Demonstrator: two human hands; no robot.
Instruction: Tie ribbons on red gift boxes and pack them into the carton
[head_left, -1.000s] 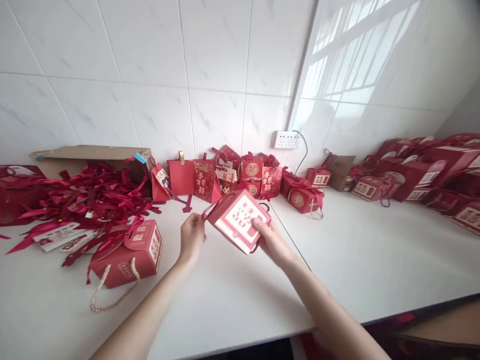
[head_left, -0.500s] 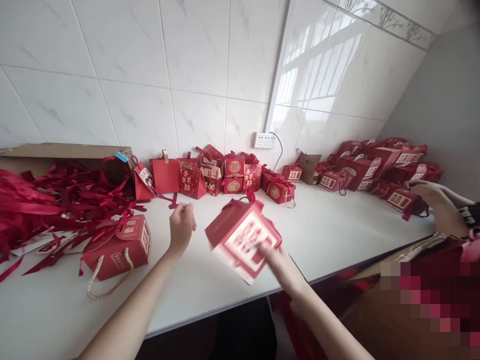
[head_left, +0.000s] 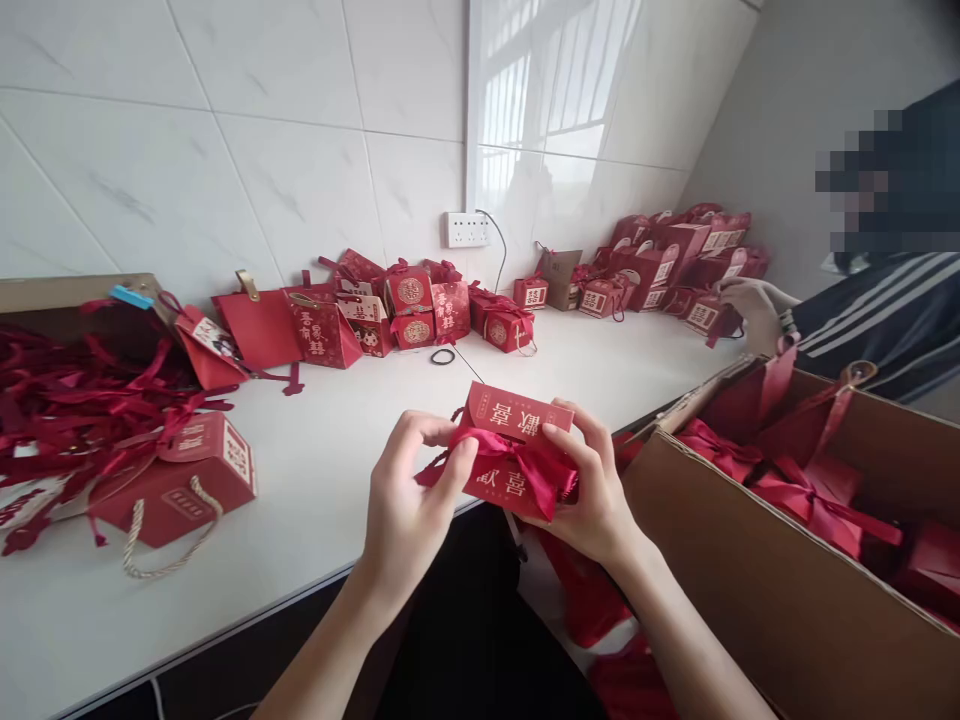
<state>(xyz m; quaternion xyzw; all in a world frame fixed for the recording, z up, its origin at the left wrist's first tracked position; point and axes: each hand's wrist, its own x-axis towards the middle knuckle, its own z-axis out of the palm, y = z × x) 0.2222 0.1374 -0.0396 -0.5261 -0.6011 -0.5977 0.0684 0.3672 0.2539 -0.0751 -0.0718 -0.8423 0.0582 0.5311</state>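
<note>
Between my hands, just over the table's front edge, is a red gift box (head_left: pixel 517 420) with gold characters and a red ribbon bow (head_left: pixel 517 460) across its top. My left hand (head_left: pixel 420 480) grips the box's left side, its thumb pressing at the ribbon. The right side is held by my right hand (head_left: pixel 592 480), fingers on top near the bow's end. Farther left on the table stands another red gift box (head_left: pixel 180 480) with a twisted cord handle. A black ring (head_left: pixel 442 356) lies behind the held box.
Loose red ribbons (head_left: pixel 82 390) spill from a cardboard box at left. Several red gift boxes (head_left: pixel 412 310) line the wall, with more piled (head_left: pixel 667 255) at back right. An open cardboard carton (head_left: pixel 750 540) of ribboned boxes stands at right. A co-worker's hand (head_left: pixel 754 305) touches a box.
The box has come nearer to me and turned, now showing its ribboned top. My left hand has joined the right in holding it. The view has swung right, revealing the carton.
</note>
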